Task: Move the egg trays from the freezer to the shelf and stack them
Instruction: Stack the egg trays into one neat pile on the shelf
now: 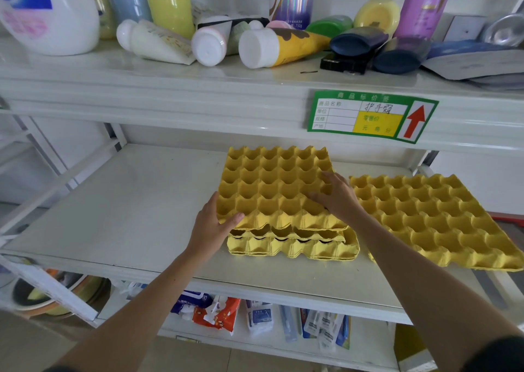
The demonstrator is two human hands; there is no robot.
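Observation:
A stack of yellow egg trays [292, 247] sits on the white middle shelf [136, 207]. The top tray [272, 184] lies slightly askew on the stack, its near edge raised. My left hand [212, 224] grips that tray's near left corner, thumb on top. My right hand [337, 196] rests flat on its right side with fingers spread over the cups. Another yellow egg tray [436, 218] lies alone on the shelf just to the right, jutting past the shelf's front edge.
The shelf above holds a white detergent jug [48, 11], tubes and several bottles, with a green price label [371, 116] on its front rail. Packets [215, 312] lie on the shelf below. A white frame [56, 173] stands at left.

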